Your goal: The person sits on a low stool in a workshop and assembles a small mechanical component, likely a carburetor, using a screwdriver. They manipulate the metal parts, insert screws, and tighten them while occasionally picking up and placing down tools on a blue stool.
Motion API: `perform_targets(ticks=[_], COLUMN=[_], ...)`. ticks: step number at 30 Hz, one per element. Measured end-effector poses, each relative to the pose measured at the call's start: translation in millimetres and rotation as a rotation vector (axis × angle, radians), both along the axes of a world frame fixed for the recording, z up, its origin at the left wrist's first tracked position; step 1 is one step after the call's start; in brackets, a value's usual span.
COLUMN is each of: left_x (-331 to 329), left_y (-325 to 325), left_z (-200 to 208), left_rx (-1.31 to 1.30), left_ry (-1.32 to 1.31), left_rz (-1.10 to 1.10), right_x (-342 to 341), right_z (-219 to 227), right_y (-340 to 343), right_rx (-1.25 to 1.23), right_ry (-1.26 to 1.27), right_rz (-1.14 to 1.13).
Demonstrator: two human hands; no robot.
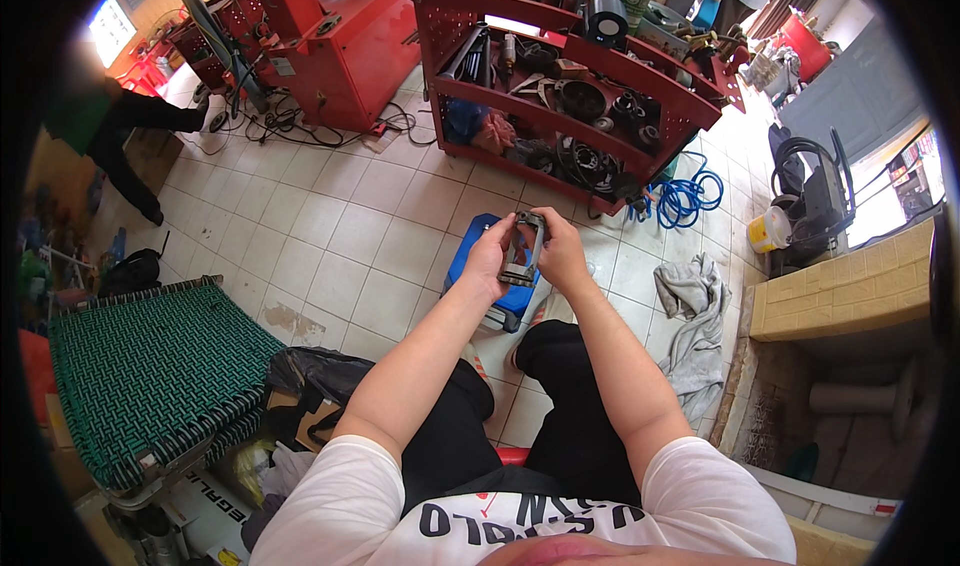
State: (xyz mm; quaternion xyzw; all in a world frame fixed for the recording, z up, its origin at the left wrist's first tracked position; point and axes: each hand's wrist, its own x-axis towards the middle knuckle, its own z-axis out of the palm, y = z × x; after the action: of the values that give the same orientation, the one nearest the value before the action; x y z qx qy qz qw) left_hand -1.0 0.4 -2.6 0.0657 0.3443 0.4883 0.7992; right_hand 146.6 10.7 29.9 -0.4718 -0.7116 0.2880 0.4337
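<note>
Between my two hands is a grey metal bracket [519, 277], a rectangular frame with an open middle, possibly a brake caliper bracket. My left hand [486, 259] is closed round its left side. On the opposite side my right hand [562, 255] grips it, with the fingers near its upper end. Some fingers show through the opening. Beneath the bracket and partly hidden by it and my hands stands a blue case-like object [513, 302] with dark lower edges, on the floor in front of my knees.
A red tool cart [560, 106] loaded with parts stands ahead. Coiled blue hose [690, 194] lies beside it. To the right are a grey cloth [693, 311] and a yellow tiled ledge [845, 291]. A green woven seat [155, 376] is at left; another person [115, 136] stands far left.
</note>
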Motion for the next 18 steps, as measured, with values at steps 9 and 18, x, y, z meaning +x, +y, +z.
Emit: perform_targets(ticks=[9, 18], left_x=[2.0, -2.1], left_y=[3.1, 5.0], left_z=[-4.9, -15.1], left_rx=[-0.051, -0.036], left_ry=[-0.038, -0.077], left_rz=[0.113, 0.076], right_x=[0.0, -0.9], right_z=[-0.1, -0.6], right_y=[-0.1, 0.2], right_rx=[0.010, 0.020], right_ry=[0.009, 0.017], right_rz=[-0.004, -0.014])
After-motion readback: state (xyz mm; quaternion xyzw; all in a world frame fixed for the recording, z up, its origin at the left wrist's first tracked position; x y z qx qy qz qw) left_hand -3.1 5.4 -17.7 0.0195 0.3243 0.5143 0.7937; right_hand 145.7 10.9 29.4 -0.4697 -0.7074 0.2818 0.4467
